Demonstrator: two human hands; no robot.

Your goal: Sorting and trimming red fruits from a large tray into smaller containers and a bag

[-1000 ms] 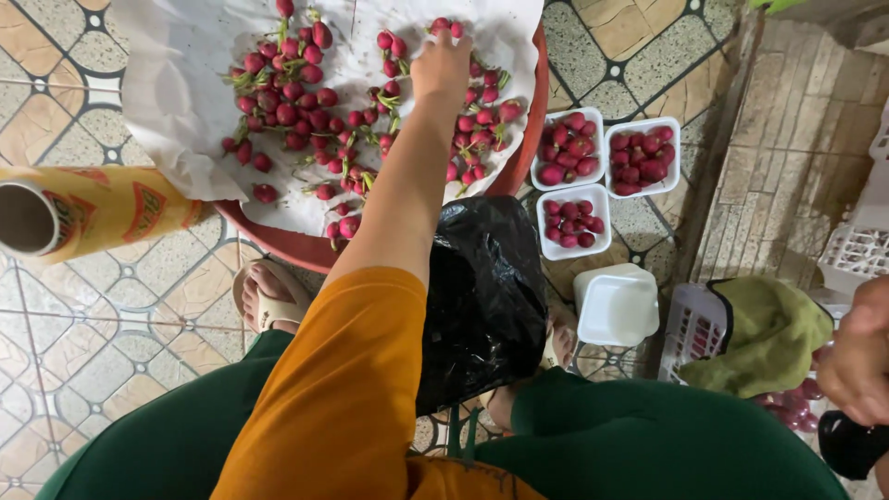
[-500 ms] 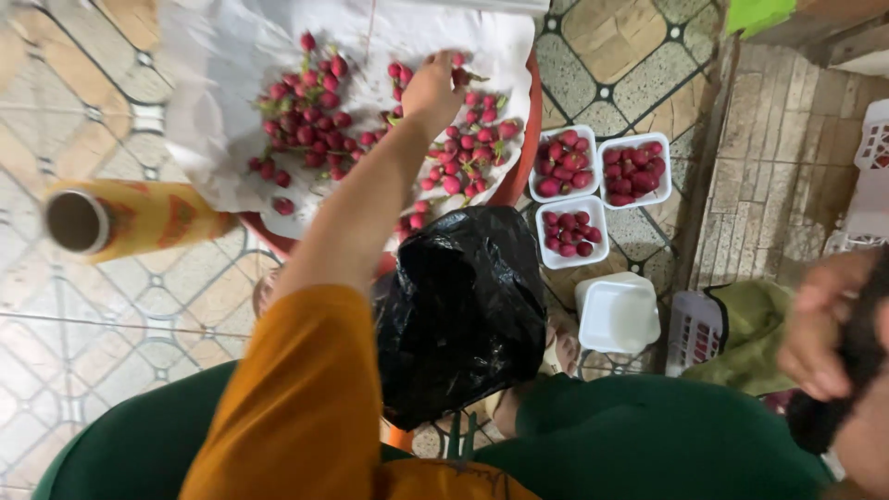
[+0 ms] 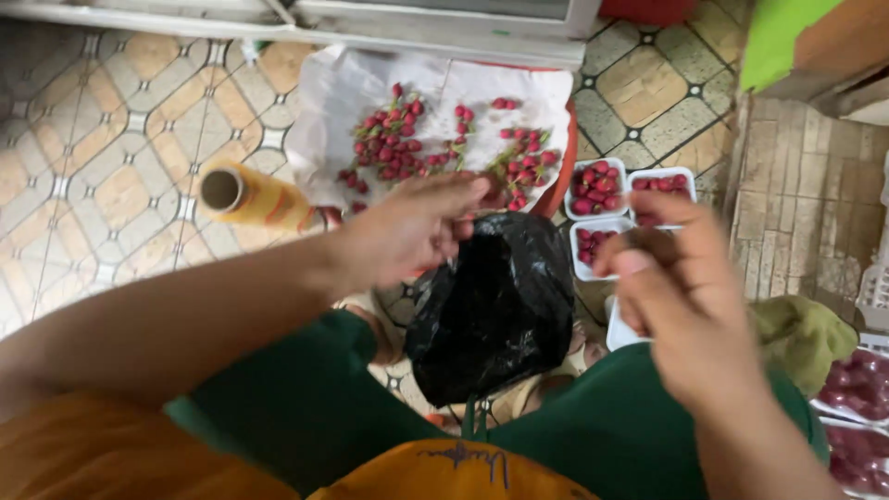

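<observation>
The left hand (image 3: 417, 227) is stretched forward from the bent arm, palm turned down, and its fingers are curled together at the tips; whether this grip is clamped on a small fruit I cannot tell, because the tips are blurred. The right hand (image 3: 681, 296) is raised closer to the camera, fingers bent together, and its grip is also too blurred to judge. Between and below both hands hangs a black crumpled plastic bag (image 3: 495, 310), its long axis running toward the person's knees. Beyond the left fingertips, small red fruits with green stems (image 3: 394, 143) lie scattered on white paper (image 3: 324, 102). Just right of them stand three white square trays of red fruits (image 3: 597, 185). A yellow roll of film (image 3: 250, 196) lies on the tiled floor (image 3: 93, 139).
</observation>
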